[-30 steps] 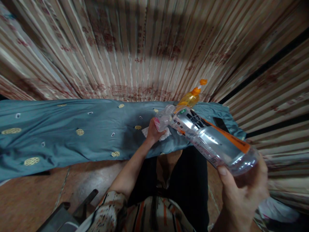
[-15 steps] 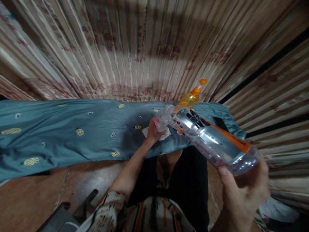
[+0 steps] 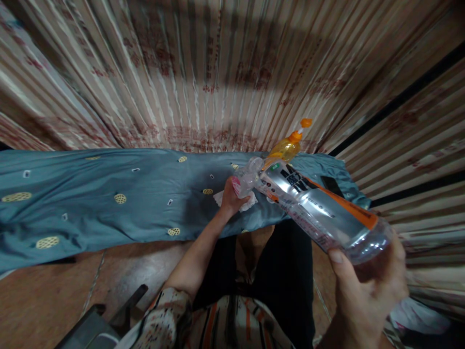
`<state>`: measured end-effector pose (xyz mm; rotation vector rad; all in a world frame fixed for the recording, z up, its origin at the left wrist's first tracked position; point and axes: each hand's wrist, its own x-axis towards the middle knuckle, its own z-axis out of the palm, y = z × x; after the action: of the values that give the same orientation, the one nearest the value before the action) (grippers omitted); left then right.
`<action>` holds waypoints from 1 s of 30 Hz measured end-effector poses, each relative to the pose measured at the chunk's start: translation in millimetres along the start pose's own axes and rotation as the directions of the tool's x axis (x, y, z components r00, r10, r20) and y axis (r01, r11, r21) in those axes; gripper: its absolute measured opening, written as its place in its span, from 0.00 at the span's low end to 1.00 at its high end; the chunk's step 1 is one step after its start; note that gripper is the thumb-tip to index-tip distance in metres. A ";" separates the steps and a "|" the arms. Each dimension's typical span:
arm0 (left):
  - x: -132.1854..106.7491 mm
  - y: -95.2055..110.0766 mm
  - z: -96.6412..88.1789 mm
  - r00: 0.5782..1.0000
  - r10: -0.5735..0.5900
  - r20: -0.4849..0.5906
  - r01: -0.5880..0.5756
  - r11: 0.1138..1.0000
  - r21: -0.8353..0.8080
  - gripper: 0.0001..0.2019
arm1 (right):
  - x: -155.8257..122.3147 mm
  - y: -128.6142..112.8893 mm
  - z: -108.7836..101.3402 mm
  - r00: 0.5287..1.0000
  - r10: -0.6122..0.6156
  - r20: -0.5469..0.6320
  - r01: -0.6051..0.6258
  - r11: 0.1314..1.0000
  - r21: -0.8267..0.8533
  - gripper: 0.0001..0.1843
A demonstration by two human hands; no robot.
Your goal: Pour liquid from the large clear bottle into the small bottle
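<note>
My right hand (image 3: 370,281) grips the base of a large clear plastic bottle (image 3: 319,213) with a silver and orange label. The bottle is tilted, its neck pointing down and left. At that neck, my left hand (image 3: 231,198) is closed around a small clear plastic container (image 3: 249,178) with a pink marking. The bottle's mouth meets or overlaps this container; the exact contact is hard to make out. Beneath my left hand lies a white tissue (image 3: 250,203). Just behind the bottle's neck stands a yellow pump bottle (image 3: 285,148) with an orange top.
A teal cloth (image 3: 145,203) with yellow pineapple prints covers the long surface before me. On its right end lies a dark phone-like object (image 3: 331,185). Pleated curtains (image 3: 203,77) hang behind and at the right. A dark grey object (image 3: 98,325) stands at the lower left.
Both hands and the tilted bottle stay almost where they were. My right hand has shifted very slightly.
</note>
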<state>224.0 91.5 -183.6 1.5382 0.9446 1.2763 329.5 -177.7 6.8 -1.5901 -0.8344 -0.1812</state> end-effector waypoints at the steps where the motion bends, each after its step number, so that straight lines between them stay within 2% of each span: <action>1: -0.1 -0.8 0.4 1.000 0.003 -0.003 -0.003 1.000 0.007 0.40 | 0.3 0.2 0.1 1.000 0.002 -0.004 -0.002 1.000 0.001 0.56; 17: -0.2 -9.6 1.9 0.997 0.071 -0.006 -0.070 0.996 0.061 0.40 | 0.2 3.5 -1.8 0.999 -0.033 0.016 0.033 0.999 0.020 0.55; 30: -0.4 -11.9 2.7 0.998 0.059 -0.001 -0.059 0.997 0.044 0.42 | 0.8 1.9 -1.3 1.000 -0.019 0.010 0.019 1.000 -0.016 0.56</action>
<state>226.5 94.3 -195.1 1.6098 0.9403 1.3064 331.7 -178.5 6.1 -1.5996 -0.8575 -0.1939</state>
